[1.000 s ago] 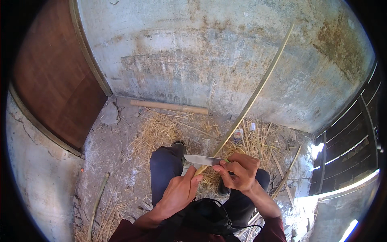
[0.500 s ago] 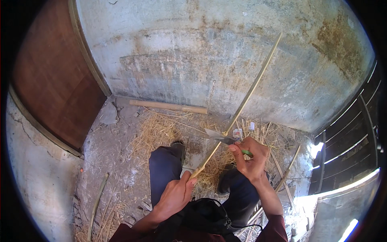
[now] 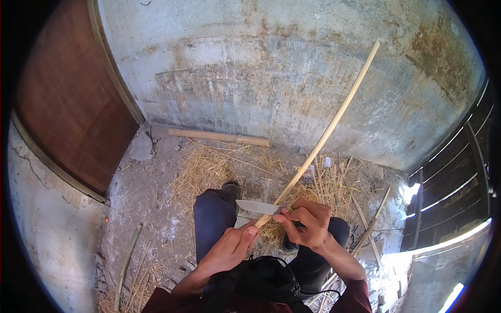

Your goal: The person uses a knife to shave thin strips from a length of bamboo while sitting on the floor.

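Observation:
A long, pale split-bamboo strip [image 3: 334,124] slants from my lap up and to the right, its far end in front of the wall. Around its near end my left hand [image 3: 229,250] is closed, thumb along the strip. My right hand [image 3: 308,223] grips a knife by its handle, which the fingers mostly cover; a bit of green shows. The knife's blade [image 3: 255,206] points left and lies across the strip, just beyond my left hand. The strip's broad, light face is turned up.
Piles of straw-like shavings [image 3: 203,169] cover the floor around my feet. A thick bamboo pole [image 3: 219,137] lies along the wall's foot. More sticks lie at left [image 3: 128,258] and right [image 3: 373,221]. A brown door [image 3: 73,99] stands at left, dark slats [image 3: 449,182] at right.
My right hand has drawn the knife down the strip toward my left hand. The strip has turned, showing its wide pale face, and its far end has shifted slightly right.

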### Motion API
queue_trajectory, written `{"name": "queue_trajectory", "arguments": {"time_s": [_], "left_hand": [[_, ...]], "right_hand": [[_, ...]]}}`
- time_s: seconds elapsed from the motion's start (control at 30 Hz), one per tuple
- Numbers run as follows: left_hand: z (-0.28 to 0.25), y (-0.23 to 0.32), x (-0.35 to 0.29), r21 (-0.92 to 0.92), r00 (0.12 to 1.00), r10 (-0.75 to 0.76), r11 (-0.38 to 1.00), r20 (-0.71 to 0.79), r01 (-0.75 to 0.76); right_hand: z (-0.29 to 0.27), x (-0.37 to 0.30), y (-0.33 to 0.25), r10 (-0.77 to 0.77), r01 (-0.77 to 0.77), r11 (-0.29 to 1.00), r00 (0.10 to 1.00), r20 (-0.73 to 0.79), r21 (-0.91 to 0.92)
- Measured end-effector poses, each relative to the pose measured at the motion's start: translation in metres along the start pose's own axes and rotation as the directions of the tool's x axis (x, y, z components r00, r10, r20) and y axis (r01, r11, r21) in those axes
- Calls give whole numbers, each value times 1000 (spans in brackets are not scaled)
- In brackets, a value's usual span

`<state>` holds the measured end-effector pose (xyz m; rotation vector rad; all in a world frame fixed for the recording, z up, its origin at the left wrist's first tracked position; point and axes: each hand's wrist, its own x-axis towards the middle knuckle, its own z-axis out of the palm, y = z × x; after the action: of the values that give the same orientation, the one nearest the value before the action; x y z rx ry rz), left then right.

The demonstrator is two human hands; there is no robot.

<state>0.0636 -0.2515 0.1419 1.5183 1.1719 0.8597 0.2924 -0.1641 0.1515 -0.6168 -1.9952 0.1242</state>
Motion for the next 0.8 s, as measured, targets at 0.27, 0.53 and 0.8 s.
{"name": "queue_trajectory", "arguments": {"time_s": [0.27,0.53,0.8], "left_hand": [[6,2,-1,133,996,5,991,-88,6],[10,11,-3,206,992,-44,976,-120,68],[11,5,-10,183,991,-46,981,-127,69]], "right_hand": [[4,1,-4,5,-5,1000,1000,-16,-8],[2,-1,-1,-77,71,992,995,-57,-104],[2,-6,17,-34,24,994,995,-95,-107]]}}
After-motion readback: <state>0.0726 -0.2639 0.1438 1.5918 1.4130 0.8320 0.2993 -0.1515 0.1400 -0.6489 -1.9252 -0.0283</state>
